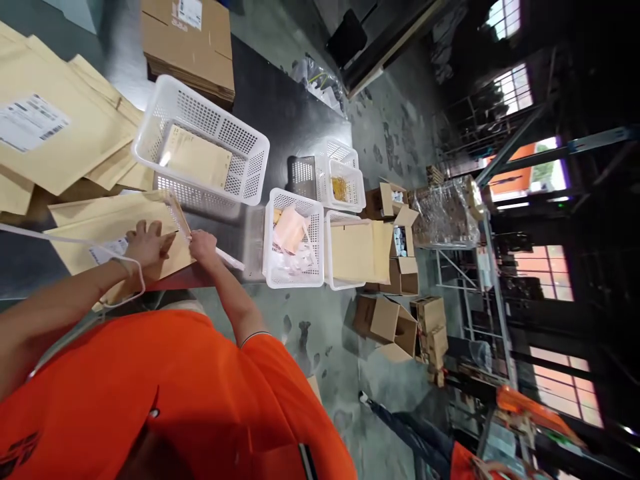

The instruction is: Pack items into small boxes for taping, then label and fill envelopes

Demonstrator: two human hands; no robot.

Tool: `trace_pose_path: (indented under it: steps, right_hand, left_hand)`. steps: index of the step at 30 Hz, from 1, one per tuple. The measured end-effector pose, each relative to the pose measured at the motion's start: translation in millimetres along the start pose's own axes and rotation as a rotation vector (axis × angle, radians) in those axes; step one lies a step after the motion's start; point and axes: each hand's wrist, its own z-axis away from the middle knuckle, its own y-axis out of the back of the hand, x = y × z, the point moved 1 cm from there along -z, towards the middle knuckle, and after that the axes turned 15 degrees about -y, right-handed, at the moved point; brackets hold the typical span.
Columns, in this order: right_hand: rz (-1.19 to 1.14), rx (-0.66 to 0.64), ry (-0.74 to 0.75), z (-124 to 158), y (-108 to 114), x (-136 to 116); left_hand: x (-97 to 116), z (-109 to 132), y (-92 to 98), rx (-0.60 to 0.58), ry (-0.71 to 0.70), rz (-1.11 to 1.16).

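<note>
A tan padded mailer (107,223) lies on the dark table in front of me, its flap end toward my hands. My left hand (145,243) presses down on the mailer near a white label, fingers curled against it. My right hand (203,245) is closed at the mailer's flap edge, pinching a thin white strip (231,260) that trails off to the right. A white cord (75,240) runs across my left wrist.
A large white basket (250,143) holding one mailer stands just beyond my hands. A heap of labelled mailers (50,120) lies left, flat cardboard (190,40) behind. Smaller white baskets (293,267) and open cartons (395,320) stand to the right. Another person's leg (410,433) shows at lower right.
</note>
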Motion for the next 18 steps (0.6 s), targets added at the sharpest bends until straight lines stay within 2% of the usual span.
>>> trace_pose_path:
  steps: [7, 10, 14, 18]
  right_hand:
    - [0.069, 0.035, 0.201, 21.7, -28.1, -26.2]
    - [0.067, 0.014, 0.211, 24.1, -41.5, -35.9]
    - [0.029, -0.016, 0.166, 28.6, -59.4, -31.9]
    - [-0.031, -0.025, 0.163, 38.3, -82.6, -21.2]
  left_hand:
    - [2.8, 7.0, -5.7, 0.066, 0.022, 0.046]
    - [1.3, 4.4, -3.5, 0.064, 0.045, 0.038]
    - [-6.8, -11.9, 3.6, 0.078, 0.007, 0.013]
    - [-22.0, -30.8, 0.2, 0.083, -0.073, 0.018]
